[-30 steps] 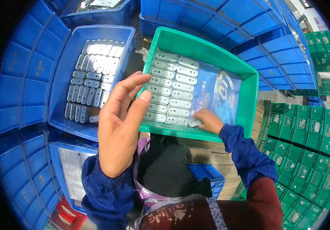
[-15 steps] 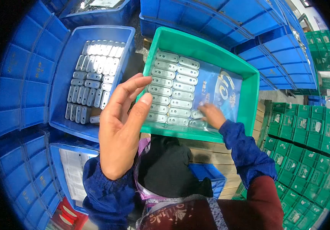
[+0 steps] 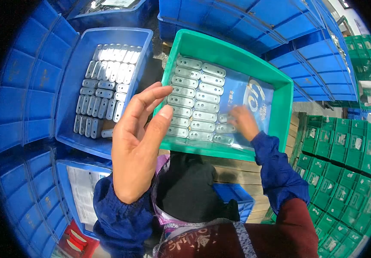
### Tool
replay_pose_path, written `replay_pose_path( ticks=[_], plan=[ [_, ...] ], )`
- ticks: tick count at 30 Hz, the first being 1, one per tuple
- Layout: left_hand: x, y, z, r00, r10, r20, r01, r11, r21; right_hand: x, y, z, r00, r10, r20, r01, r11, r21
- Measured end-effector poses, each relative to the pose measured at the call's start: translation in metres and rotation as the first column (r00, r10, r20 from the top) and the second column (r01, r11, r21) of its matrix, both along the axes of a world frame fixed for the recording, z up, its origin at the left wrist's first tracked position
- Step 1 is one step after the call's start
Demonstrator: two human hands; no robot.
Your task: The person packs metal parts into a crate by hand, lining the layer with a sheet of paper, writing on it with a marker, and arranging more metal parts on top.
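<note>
My left hand (image 3: 137, 148) is raised over the near left corner of the green bin (image 3: 233, 51). Its thumb and fingers are apart and curved, with nothing between them. Inside the green bin, my right hand (image 3: 245, 123), slightly blurred, has its fingertips on the right end of an oblong silver metal block (image 3: 224, 118). That block lies at the top of a short third column, above another metal block (image 3: 225, 128) and a lower one (image 3: 223, 139). Two longer columns of similar two-holed blocks (image 3: 205, 105) fill the bin's left side. Blue printed sheeting (image 3: 237, 81) lies under them.
At left stands a blue bin (image 3: 119, 32) with rows of similar metal blocks (image 3: 104, 93). Tall blue crates (image 3: 237, 19) rise behind and along the left. Stacked green crates (image 3: 344, 142) stand at right, beyond wooden slats (image 3: 233, 172). A small blue container (image 3: 235, 198) sits below the green bin.
My right hand has moved slightly up and away, from the second block of the third column to a block above it. My left hand stays almost where it was.
</note>
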State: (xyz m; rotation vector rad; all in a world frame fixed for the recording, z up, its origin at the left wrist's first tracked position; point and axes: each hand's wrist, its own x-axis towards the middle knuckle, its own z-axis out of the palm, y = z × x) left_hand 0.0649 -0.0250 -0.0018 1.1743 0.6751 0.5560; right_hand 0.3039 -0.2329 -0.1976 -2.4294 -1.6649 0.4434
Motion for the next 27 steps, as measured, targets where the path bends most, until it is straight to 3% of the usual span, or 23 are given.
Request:
replay_pose_path(
  ticks=[2,3,5,6,13,17,21,27],
  plan=[
    [0.000,-0.001,-0.001,1.000,0.002,0.000,-0.002,1.000,-0.013,-0.012,-0.004,-0.005,0.968,0.104,-0.230,-0.131,0.986,-0.106],
    [0.001,-0.001,-0.001,1.000,-0.007,-0.003,0.007,1.000,-0.001,-0.019,-0.005,-0.004,0.935,0.181,-0.305,-0.207,0.977,-0.054],
    [0.002,-0.001,-0.003,1.000,-0.018,0.003,0.018,1.000,0.025,-0.030,-0.007,-0.013,0.909,0.207,-0.363,-0.220,0.975,0.005],
    [0.003,-0.002,-0.003,1.000,-0.020,0.003,0.020,0.999,0.025,-0.031,-0.002,-0.007,0.906,0.172,-0.387,-0.207,0.977,-0.050],
    [0.002,-0.001,0.000,1.000,-0.017,0.004,0.017,1.000,-0.011,-0.027,0.001,-0.007,0.913,0.261,-0.313,-0.300,0.951,-0.080],
    [0.002,-0.002,-0.002,0.999,-0.032,0.009,0.032,0.999,-0.002,-0.022,0.003,-0.016,0.895,0.157,-0.418,-0.143,0.988,0.063],
    [-0.001,-0.001,-0.002,1.000,-0.025,0.007,0.025,1.000,-0.005,-0.010,-0.015,-0.016,0.973,0.179,-0.146,-0.195,0.975,-0.105],
    [0.001,-0.002,-0.001,0.999,-0.034,0.001,0.034,0.999,0.015,-0.016,-0.019,-0.020,0.949,0.127,-0.288,-0.157,0.984,-0.083]
  ],
)
